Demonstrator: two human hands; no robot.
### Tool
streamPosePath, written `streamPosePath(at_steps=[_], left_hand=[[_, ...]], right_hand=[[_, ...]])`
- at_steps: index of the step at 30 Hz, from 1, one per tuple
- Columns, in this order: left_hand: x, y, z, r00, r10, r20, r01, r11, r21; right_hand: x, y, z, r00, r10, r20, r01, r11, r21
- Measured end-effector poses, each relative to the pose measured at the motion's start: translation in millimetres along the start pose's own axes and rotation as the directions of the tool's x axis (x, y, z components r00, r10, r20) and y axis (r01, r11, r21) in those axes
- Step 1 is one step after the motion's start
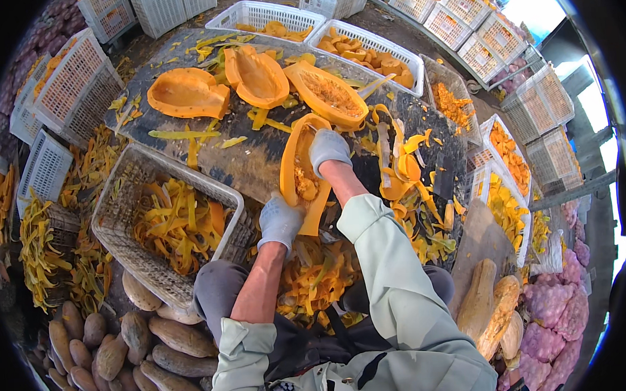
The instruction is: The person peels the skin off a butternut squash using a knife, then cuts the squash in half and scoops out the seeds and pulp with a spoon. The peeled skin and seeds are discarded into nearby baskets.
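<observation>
My gloved left hand [281,221] grips the near end of a peeled orange squash half [292,162], hollow side up and tilted over the table edge. Over the far end of its cavity, my gloved right hand [330,150] is closed on a small metal tool [311,126], mostly hidden by the fingers. Loosened seed pulp [306,184] lies in the near part of the cavity. Just beyond sits another half [329,92] with stringy pulp and seeds inside. Two hollowed halves, one at left [185,93] and one in the middle [257,78], rest farther back.
Peel strips fill a dirty plastic crate [167,168] at my left knee. Cut squash pieces lie in a white crate [372,46] beyond the dark table [238,170]. Whole squashes [169,382] are heaped at lower left, with more at right [477,298] beside pink mesh sacks [553,300].
</observation>
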State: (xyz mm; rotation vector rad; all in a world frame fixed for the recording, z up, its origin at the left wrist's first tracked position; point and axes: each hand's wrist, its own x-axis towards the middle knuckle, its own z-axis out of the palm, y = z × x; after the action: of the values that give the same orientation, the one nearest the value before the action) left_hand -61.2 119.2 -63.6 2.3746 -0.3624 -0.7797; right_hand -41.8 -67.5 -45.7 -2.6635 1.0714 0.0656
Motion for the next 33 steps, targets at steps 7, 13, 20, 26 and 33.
streamPosePath(at_steps=[7, 13, 20, 26, 33], left_hand=[[3.0, -5.6, 3.7, 0.999, 0.037, -0.022, -0.037, 0.999, -0.005], [-0.4, -1.5, 0.7, 0.999, 0.016, -0.034, -0.014, 0.997, 0.075], [-1.7, 8.9, 4.6, 0.997, 0.046, -0.066, -0.027, 0.966, 0.257], [-0.8, 7.8, 14.5, 0.989, 0.094, -0.112, -0.050, 0.936, 0.348], [-1.4, 7.8, 20.9, 0.981, 0.125, -0.146, -0.067, 0.933, 0.354]], right_hand=[[-60.8, 5.3, 17.8, 0.980, -0.181, 0.081, 0.192, 0.965, -0.180], [-114.8, 17.0, 18.8, 0.949, -0.282, 0.143, 0.309, 0.925, -0.223], [-23.2, 53.3, -7.5, 0.969, -0.061, -0.240, 0.054, 0.998, -0.036], [16.3, 51.8, 0.0, 0.984, 0.020, -0.177, -0.037, 0.995, -0.096], [-15.5, 44.0, 19.0, 0.998, -0.003, -0.064, -0.002, 0.996, -0.090]])
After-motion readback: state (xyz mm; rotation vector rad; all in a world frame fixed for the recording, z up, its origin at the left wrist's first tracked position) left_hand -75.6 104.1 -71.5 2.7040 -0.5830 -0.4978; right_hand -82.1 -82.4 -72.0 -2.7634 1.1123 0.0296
